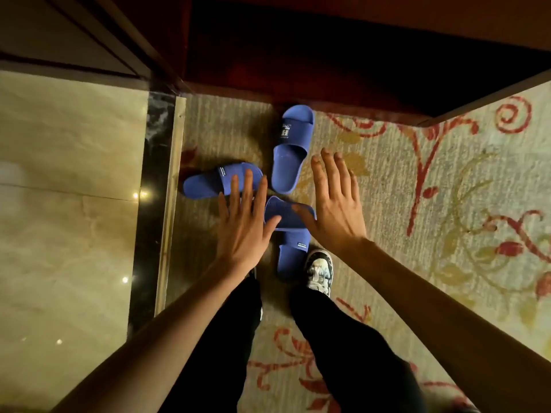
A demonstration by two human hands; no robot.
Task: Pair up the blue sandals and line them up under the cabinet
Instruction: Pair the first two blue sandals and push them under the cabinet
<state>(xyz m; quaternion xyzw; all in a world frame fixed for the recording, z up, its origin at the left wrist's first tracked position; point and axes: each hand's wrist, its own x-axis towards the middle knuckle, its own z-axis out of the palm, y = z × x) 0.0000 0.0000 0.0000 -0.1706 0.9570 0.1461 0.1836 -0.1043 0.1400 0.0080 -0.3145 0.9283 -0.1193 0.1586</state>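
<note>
Three blue sandals lie scattered on the patterned carpet. One sandal (290, 147) points toward the dark wooden cabinet (328, 55), its toe near the cabinet's base. A second sandal (214, 181) lies sideways to the left. A third sandal (290, 242) lies nearest my feet, and something blue (286, 214) rests across its top; whether that is another sandal I cannot tell. My left hand (244, 228) hovers with fingers spread over the sideways sandal's end. My right hand (334, 204) is also spread, its thumb over the near sandal. Neither hand holds anything.
A polished marble floor (68, 204) with a black border and metal strip (170, 204) lies left of the carpet (432, 219). My patterned shoe (319, 271) stands beside the near sandal. The cabinet's open underside is dark.
</note>
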